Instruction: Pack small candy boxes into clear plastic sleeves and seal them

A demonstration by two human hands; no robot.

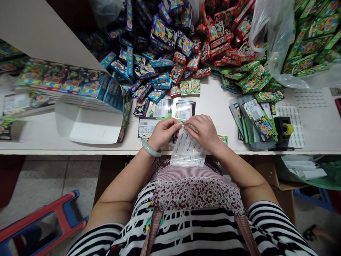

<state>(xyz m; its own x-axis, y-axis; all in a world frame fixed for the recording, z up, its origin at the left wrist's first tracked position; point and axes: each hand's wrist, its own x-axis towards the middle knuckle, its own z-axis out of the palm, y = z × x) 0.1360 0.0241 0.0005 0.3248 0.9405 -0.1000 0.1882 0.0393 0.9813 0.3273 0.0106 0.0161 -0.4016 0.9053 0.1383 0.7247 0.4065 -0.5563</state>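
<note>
A pale sheet of round printed stickers (188, 147) hangs over the table's front edge, its lower end against the apron. My right hand (204, 131) is closed on the top of this sheet. Beside it, my left hand (163, 132), with a jade-coloured bangle at the wrist, pinches at the sheet's upper left corner. The fingertips of both hands nearly meet there, and whether a loose sticker is between them cannot be made out. Just beyond the hands lie flat printed packs with barcode labels (147, 127). A small green box (195, 87) stands farther back.
Heaps of small purple boxes (162, 32), red boxes (223, 42) and green boxes (247, 76) cover the back. An open display carton (93, 124) stands left. On the right are stacked packs (253, 110), a tape dispenser (283, 129) and another sticker sheet (297, 121). A stool (58, 217) is below left.
</note>
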